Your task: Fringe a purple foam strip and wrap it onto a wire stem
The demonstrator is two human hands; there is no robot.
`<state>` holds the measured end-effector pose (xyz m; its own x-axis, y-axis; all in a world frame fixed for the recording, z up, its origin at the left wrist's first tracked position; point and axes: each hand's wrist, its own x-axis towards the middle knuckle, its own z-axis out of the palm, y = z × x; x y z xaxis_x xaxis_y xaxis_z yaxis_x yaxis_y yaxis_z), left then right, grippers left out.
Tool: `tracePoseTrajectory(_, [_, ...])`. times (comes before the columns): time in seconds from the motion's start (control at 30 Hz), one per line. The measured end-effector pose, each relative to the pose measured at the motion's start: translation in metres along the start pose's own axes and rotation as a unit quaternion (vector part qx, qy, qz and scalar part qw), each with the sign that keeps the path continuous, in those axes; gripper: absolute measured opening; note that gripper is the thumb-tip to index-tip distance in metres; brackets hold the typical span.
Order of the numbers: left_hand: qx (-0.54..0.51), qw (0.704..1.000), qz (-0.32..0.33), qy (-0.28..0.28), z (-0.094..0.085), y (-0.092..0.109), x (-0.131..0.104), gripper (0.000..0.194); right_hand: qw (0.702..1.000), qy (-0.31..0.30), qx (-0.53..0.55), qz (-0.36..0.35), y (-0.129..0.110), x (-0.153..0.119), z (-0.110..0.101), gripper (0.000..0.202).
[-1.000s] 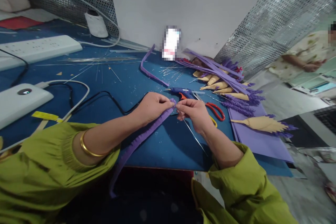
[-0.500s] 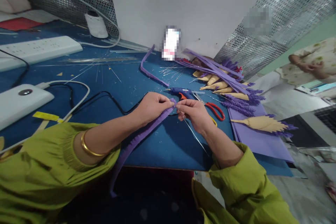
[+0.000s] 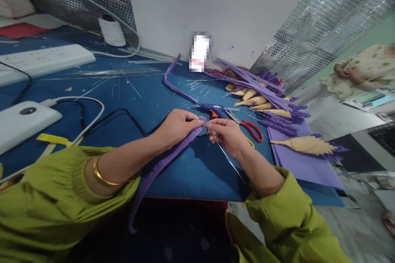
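My left hand pinches the upper end of a long purple fringed strip, whose tail hangs down over the table's front edge. Opposite it, my right hand has its fingers closed on a thin metal wire that slants down to the right. The fingertips of both hands nearly meet at a small purple curled bit. Just beyond them lie a blue glue gun and red-handled scissors.
Wrapped purple flowers, purple strips and purple sheets lie on the right. A lit phone leans at the back. A power strip, white box and cables are left. A person is at far right.
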<state>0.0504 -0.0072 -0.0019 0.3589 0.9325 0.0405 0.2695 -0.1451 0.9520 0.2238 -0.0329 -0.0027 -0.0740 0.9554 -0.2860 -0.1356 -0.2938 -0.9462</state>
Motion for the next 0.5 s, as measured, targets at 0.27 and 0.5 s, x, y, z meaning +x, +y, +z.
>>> tracePoseTrajectory(0.27, [-0.028, 1.000, -0.005, 0.007, 0.0022, 0.0013, -0.0010, 0.030, 0.998, 0.018, -0.010, -0.053, 0.0012, 0.0005, 0.0020, 0.018])
tracePoseTrajectory(0.5, [-0.072, 0.996, -0.060, 0.002, 0.0018, 0.0007, -0.0004, 0.025, 0.996, 0.017, -0.032, -0.079, 0.0054, -0.0001, 0.0029, 0.017])
